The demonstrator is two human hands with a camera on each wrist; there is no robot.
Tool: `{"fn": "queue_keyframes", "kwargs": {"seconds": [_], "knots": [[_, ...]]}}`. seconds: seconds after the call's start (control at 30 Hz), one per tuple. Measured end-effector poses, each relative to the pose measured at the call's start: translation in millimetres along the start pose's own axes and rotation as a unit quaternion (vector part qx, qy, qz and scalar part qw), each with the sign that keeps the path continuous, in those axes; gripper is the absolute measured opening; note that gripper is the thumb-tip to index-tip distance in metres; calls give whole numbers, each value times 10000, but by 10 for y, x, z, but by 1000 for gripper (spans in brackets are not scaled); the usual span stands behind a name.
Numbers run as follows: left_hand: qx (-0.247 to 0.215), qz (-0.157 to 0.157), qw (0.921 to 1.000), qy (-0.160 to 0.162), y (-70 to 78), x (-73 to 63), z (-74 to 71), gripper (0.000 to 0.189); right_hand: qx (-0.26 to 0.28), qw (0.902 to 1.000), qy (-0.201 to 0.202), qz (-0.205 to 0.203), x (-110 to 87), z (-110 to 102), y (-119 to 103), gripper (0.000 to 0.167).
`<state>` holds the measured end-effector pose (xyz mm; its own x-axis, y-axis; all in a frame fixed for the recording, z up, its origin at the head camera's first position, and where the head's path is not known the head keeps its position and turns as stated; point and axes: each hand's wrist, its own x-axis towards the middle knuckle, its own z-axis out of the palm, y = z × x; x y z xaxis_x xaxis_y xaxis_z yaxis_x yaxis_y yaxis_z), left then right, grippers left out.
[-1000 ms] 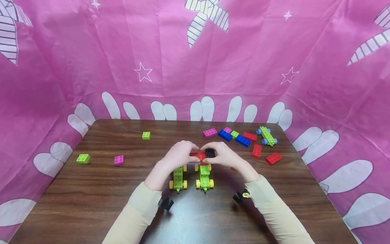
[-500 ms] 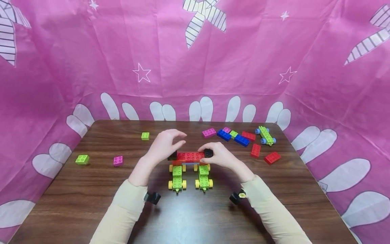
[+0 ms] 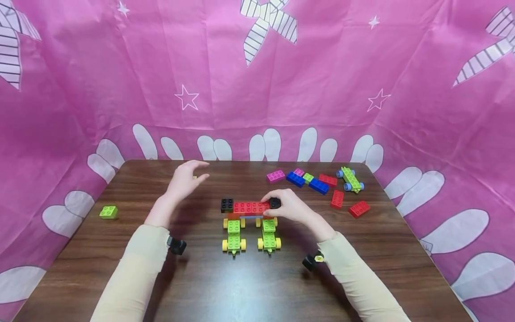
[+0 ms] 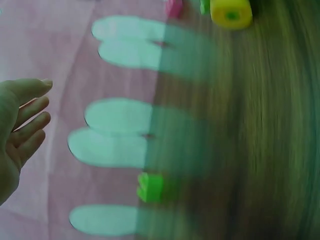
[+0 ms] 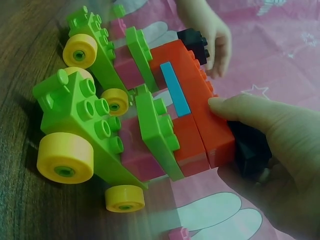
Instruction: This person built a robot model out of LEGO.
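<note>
A toy brick build stands mid-table: two lime wheeled bases (image 3: 234, 241) with yellow wheels (image 5: 65, 157), bridged by a row of red bricks (image 3: 247, 207). A black brick (image 3: 227, 205) sits at the row's left end, another black brick (image 3: 275, 203) at its right end. My right hand (image 3: 290, 206) grips that right end, thumb on the red and fingers around behind the black brick, as the right wrist view shows. My left hand (image 3: 182, 182) is off to the left over the table, empty, fingers loosely extended. It mostly covers a small lime brick (image 4: 151, 187).
At the back right lie a pink brick (image 3: 275, 176), blue bricks (image 3: 319, 186), several red bricks (image 3: 359, 208) and a lime base with blue wheels (image 3: 351, 180). One lime brick (image 3: 108, 212) lies far left. A pink cloth (image 3: 225, 107) hangs beyond the table.
My left hand has come off the build and moved away to the left, uncovering the left black brick and red row. The right hand keeps its grip on the right end.
</note>
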<state>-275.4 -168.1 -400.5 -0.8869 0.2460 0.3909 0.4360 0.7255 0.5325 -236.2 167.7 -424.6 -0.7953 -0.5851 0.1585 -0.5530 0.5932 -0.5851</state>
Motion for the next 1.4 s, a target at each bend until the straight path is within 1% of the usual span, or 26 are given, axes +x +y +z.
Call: {"fn": "queue_keyframes", "kwargs": {"seconds": [0.13,0.27,0.33,0.53,0.7,0.9,1.13,1.27,1.4], "knots": [[-18,-231,9997,-85,-227,25,-35,44,76,10000,-16,48,5,4,15,30],[-22,-309,9994,-174,-419,43,-37,49,123,9999,-13,82,3,4,13,31],[14,-361,9989,-289,-501,58,-30,51,142,9998,-9,112,0,4,8,30],[120,-599,9954,-745,-703,101,30,58,175,9997,17,166,-3,24,5,30],[138,-685,9925,-1007,-839,134,113,62,216,9996,20,179,-16,27,6,29],[162,-665,9903,-1210,-922,177,166,63,265,9995,29,185,-13,24,12,30],[90,-891,9857,-1428,-992,184,202,63,322,9992,-11,255,-8,30,32,30],[10,-997,9831,-1538,-1015,190,228,64,308,9993,-2,200,-5,31,37,30],[25,-981,9825,-1585,-1019,198,245,62,296,9994,13,199,-2,37,36,30]]}}
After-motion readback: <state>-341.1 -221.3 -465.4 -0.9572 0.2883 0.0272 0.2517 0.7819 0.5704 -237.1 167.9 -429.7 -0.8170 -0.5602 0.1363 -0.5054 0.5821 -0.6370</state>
